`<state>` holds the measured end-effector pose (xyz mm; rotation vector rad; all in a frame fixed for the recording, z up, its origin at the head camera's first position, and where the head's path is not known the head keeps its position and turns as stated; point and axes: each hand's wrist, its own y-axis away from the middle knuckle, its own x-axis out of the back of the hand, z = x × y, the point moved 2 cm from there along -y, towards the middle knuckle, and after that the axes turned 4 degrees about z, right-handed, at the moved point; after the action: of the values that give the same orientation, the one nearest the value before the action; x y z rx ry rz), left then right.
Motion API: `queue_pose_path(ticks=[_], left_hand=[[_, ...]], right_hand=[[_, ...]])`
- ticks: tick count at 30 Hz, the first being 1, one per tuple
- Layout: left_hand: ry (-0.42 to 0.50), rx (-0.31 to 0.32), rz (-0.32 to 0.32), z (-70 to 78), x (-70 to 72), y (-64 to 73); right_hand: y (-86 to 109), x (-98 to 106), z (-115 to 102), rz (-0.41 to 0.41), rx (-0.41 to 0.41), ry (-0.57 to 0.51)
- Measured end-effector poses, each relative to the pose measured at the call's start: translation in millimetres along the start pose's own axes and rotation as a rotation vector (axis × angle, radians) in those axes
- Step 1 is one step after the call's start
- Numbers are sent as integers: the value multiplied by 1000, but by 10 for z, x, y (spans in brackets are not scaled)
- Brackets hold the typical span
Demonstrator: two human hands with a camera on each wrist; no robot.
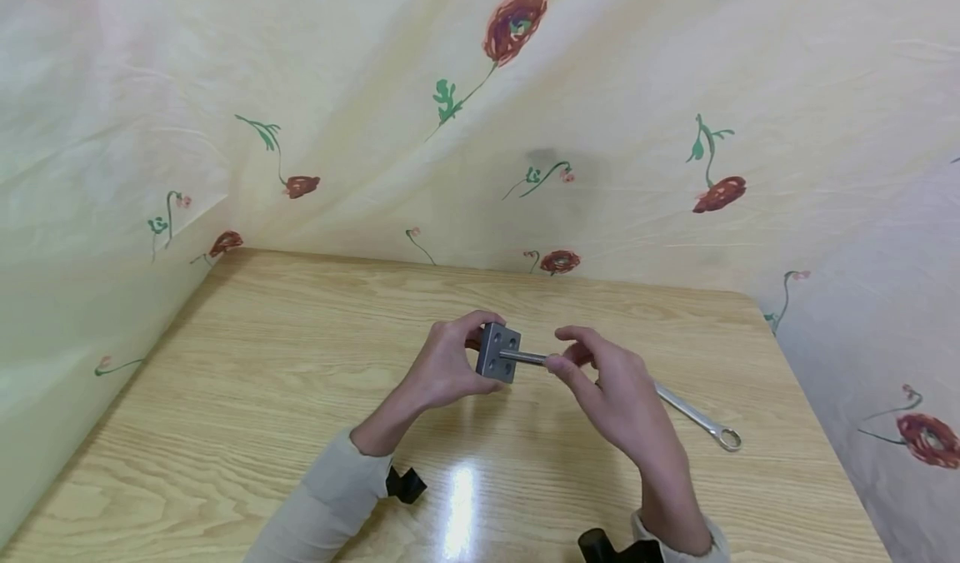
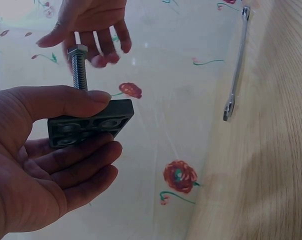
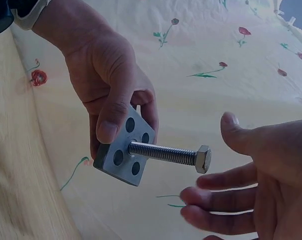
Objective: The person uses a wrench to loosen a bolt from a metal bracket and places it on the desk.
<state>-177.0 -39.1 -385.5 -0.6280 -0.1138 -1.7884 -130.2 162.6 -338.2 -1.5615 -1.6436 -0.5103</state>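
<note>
My left hand [image 1: 438, 367] holds a grey metal plate [image 3: 111, 169] by its edges, thumb on one side and fingers on the other. The plate is square, with a hole near each corner. From its middle a long hex-head bolt [image 3: 166, 153] sticks out toward my right hand [image 1: 630, 396]. In the right wrist view a small gap separates the right fingers [image 3: 218, 199] from the bolt head. Those fingers are spread and loosely bent around nothing. How deep the bolt sits in the plate is hidden.
A combination wrench [image 1: 697, 416] lies on the wooden table [image 1: 262, 363] to the right, partly behind my right hand in the head view. Flower-patterned cloth [image 1: 375, 130] hangs along the back and both sides of the table.
</note>
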Motion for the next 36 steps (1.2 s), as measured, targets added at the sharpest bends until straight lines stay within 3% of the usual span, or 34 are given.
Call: queue_pose_path(ticks=[4,8,13,21,25,28,36], left_hand=[[4,10,3,-2,-5,-8],[7,6,4,-6,-8,-10],[7,-11,6,-18,-13,-9],[12,-9,6,-17,-13,-9],[3,-11,5,-8,-9,-7],[2,-5,5,-6,-6,-5],[2,1,12,-5,1,-8]], right_hand=[[-10,-11,1,-47,-99,18],[-12,-36,-13,0,-99,27],[-3,-38,-25,58,-12,21],[17,-40,-29,186,229,22],[13,-46,-25,191,274,2],[14,-45,-17,133,228,-1],[-13,-10,19,20,-18,13]])
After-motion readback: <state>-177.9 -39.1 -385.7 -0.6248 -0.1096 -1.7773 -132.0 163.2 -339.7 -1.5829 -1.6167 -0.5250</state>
